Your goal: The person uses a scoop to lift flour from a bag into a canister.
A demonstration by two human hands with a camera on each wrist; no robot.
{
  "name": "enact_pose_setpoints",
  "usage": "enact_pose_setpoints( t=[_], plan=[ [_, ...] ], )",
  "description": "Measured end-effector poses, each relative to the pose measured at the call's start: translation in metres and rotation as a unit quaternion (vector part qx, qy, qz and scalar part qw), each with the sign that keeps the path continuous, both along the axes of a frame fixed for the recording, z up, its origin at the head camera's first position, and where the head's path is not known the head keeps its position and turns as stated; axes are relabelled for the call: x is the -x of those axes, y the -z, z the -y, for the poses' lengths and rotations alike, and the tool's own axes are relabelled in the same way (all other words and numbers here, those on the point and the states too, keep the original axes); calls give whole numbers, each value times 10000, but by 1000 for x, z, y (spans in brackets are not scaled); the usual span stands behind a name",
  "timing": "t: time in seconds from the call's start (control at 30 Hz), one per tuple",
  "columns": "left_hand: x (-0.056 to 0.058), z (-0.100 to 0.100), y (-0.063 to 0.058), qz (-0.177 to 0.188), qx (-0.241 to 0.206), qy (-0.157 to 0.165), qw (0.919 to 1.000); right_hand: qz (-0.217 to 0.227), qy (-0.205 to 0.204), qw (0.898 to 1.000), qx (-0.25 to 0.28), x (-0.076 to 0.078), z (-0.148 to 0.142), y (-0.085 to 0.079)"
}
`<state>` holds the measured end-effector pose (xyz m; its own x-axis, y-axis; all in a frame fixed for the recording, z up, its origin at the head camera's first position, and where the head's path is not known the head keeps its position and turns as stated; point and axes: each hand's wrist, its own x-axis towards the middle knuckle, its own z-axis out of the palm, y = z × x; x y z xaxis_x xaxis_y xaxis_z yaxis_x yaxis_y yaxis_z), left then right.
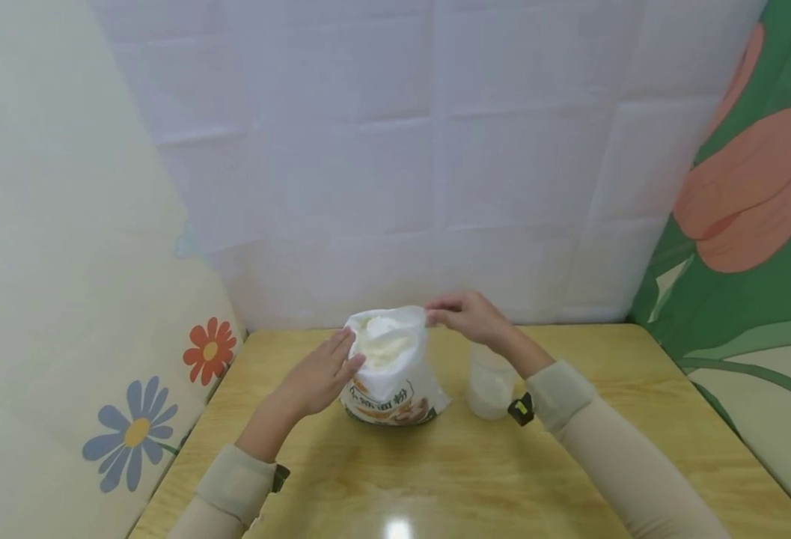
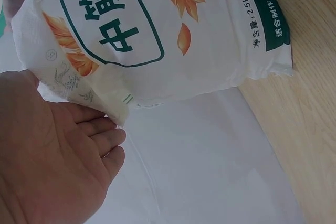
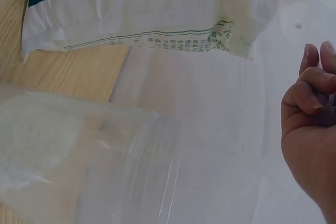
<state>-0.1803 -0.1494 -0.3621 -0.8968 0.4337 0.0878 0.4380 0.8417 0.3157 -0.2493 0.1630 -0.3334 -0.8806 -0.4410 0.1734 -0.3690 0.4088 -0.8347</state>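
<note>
A white flour bag (image 1: 398, 374) with printed wheat ears stands upright on the table, its top open and white flour (image 1: 379, 346) inside. My left hand (image 1: 321, 374) touches the left side of the bag's mouth with fairly straight fingers. In the left wrist view, the palm of that hand (image 2: 58, 150) faces the camera and its fingertips lie at the bag's edge. At the mouth's right side is my right hand (image 1: 465, 318). The right wrist view shows this hand (image 3: 315, 103) with loosely bent fingers, apart from the bag (image 3: 157, 14).
A clear plastic jar (image 1: 489, 385) partly filled with white powder stands right of the bag, under the right forearm. The wooden table (image 1: 395, 479) meets a white cloth backdrop (image 1: 395, 187) behind. Flower-patterned sheets (image 1: 132, 427) hang at the sides.
</note>
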Motion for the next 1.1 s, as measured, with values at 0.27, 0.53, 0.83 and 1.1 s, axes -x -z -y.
enact_pose_setpoints(
  t=[0.27,0.53,0.83,1.1],
  plan=[
    [1,-2,0,17,45,16,10000,-73,-42,9999,106,-2,-5,1],
    [4,-3,-1,-35,48,22,10000,-65,50,9999,132,-3,-12,-1],
    [4,-2,-1,4,92,-18,10000,-182,103,9996,169,-6,-21,-1],
    [1,-1,3,1,32,-48,10000,-319,312,9990,11,-8,-43,1]
  ],
)
